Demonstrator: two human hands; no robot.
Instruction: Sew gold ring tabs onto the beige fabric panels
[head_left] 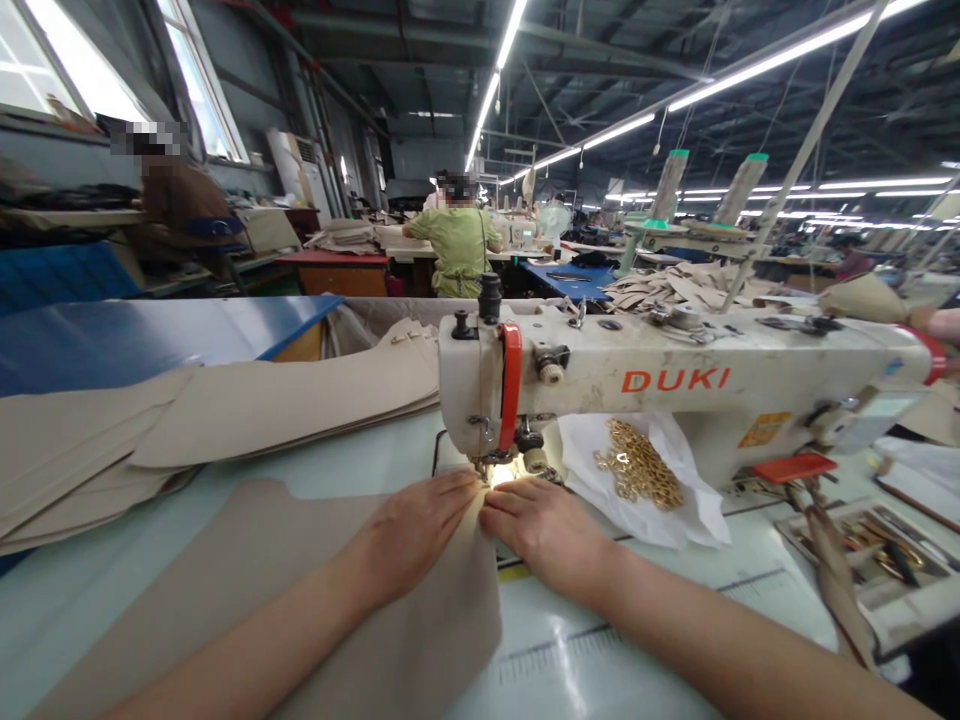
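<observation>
A large beige piece of fabric or leather (442, 620) lies on the table with its far edge under the presser foot of a white sewing machine (592, 360). My left hand (409, 535) rests flat on this piece, fingers stretched toward the lit needle area. Close beside it, my right hand (551, 530) has its fingers bent and pressed together at the piece's right edge, just in front of the foot. Its fingertips hide what is between them. The needle itself is mostly covered by the hands and machine head.
Stacked beige pieces (300, 400) lie at the left. Gold metal rings or hooks (645, 465) sit on white paper (705, 515) under the machine arm. A tray of tools (885, 560) is at the right. A co-worker in a green top (454, 240) sits ahead; another person (184, 190) is at the left.
</observation>
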